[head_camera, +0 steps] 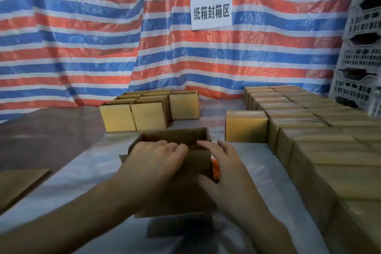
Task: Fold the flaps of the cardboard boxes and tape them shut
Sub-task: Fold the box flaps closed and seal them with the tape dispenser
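The fingers [175, 147] of the left hand [156, 159] are held together and lightly bent, laid over a flap of the box [181, 196] and pressed onto it from above. The fingers [208, 144] of the right hand [226, 169] are stretched nearly straight and a little apart, with their tips at the box's upper right edge, and the thumb is set against the box's right side. An orange thing [215, 168] is seen between the right palm and the box. It cannot be told what it is or whether it is held.

The box stands in the middle of the surface [82, 181], which is covered with pale plastic sheet, just in front of the person. Its top is open at the far end, where the back wall stands upright. A flat piece of cardboard [177, 227] lies under its near end.

A cluster of open boxes [148, 115] is set behind it to the left. A single closed box [245, 128] stands to the right, touching long rows of closed boxes [309, 130] that run along the right side. A flat sheet [18, 183] lies at the left edge. A striped tarp [82, 37] is hung behind, with a white sign [211, 11] fixed to it. Grey crates [362, 47] are stacked at the far right.
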